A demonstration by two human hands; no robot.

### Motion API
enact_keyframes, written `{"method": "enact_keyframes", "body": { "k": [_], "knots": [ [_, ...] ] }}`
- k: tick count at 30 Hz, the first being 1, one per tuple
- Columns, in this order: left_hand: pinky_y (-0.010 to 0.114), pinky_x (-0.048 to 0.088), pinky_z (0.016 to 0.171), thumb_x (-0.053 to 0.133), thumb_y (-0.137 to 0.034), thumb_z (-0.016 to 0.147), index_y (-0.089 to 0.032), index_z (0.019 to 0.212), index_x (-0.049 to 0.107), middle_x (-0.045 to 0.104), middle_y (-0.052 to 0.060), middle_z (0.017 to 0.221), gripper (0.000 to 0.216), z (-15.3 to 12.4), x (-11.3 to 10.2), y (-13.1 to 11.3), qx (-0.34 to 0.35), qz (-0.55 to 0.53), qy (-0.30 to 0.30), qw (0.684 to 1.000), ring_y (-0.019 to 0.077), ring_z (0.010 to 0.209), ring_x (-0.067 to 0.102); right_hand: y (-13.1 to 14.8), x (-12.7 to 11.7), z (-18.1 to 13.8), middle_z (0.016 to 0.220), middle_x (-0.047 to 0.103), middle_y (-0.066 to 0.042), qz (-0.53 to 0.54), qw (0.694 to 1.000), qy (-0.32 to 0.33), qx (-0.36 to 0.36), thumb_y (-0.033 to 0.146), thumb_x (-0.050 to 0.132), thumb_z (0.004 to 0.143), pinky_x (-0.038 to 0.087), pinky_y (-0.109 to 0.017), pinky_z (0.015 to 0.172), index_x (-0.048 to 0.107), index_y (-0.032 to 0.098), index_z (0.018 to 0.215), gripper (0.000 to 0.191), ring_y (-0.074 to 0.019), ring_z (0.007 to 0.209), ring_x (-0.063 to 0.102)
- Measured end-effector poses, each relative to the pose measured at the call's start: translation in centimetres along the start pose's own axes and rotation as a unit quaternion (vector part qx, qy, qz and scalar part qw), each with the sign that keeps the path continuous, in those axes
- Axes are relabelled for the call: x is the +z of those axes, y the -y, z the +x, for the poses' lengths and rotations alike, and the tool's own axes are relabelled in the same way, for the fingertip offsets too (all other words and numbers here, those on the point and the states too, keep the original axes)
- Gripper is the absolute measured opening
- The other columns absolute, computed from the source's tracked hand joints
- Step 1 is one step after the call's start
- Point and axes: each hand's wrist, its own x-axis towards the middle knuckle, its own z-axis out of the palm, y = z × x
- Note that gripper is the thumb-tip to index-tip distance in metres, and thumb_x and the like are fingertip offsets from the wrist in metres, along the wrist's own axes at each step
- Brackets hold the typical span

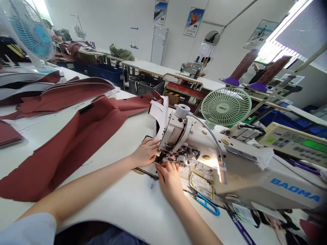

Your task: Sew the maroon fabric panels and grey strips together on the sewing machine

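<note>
My left hand (146, 152) rests flat on a white piece of material (160, 117) at the needle area of the sewing machine (230, 170), fingers stretched toward the presser foot (176, 157). My right hand (169, 177) lies just in front of the foot, fingertips pressing the white piece down beside the needle. The white piece curls upward behind the needle. Neither hand grips anything I can make out.
Long dark red fabric pieces (71, 136) lie across the white table (133, 200) to the left. Blue-handled scissors (208, 204) sit right of my right hand. A green fan (226, 106), a control panel (296, 143) and a blue fan (32, 32) stand around.
</note>
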Motion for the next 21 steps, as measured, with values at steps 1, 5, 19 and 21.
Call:
{"method": "enact_keyframes", "body": {
  "k": [1,5,19,21],
  "knots": [
    [0.038,0.027,0.112,0.055,-0.019,0.086,-0.022,0.099,0.062,0.065,0.003,0.117,0.016,0.1,-0.2,0.0,-0.004,-0.001,0.011,1.000,0.0180,0.120,0.052,0.0,0.0,-0.1,0.095,0.062,-0.005,0.007,1.000,-0.002,-0.007,0.015,0.050,0.094,0.034,-0.037,0.085,0.068,0.024,0.110,0.026,-0.0205,0.090,0.052],
    [0.038,0.034,0.103,0.052,-0.020,0.087,-0.021,0.095,0.064,0.069,0.004,0.107,0.014,-0.4,-2.4,-0.3,-0.043,-0.002,0.074,0.996,0.0190,0.113,0.058,0.1,-0.3,-0.5,0.094,0.064,-0.004,0.032,0.999,-0.011,-0.035,0.016,0.048,0.096,0.033,-0.038,0.086,0.068,0.023,0.111,0.025,-0.0195,0.089,0.053],
    [0.052,0.032,0.105,0.018,-0.009,0.090,-0.035,0.143,0.042,0.030,-0.006,0.156,0.063,-18.7,-26.9,15.9,-0.204,0.223,0.168,0.938,0.0283,0.143,0.028,0.9,0.1,-0.4,0.098,0.062,-0.010,-0.048,0.991,0.038,-0.120,0.014,0.044,0.094,0.046,-0.038,0.079,0.061,0.016,0.122,0.033,-0.0236,0.090,0.054],
    [0.049,0.030,0.109,0.024,-0.008,0.089,-0.034,0.145,0.038,0.024,-0.005,0.159,0.063,-18.3,-26.1,17.4,-0.155,0.220,0.173,0.947,0.0254,0.146,0.023,1.2,-0.1,-0.4,0.103,0.062,-0.010,-0.053,0.990,0.056,-0.121,0.013,0.045,0.093,0.048,-0.039,0.080,0.060,0.018,0.123,0.034,-0.0239,0.093,0.055]
  ]
}}
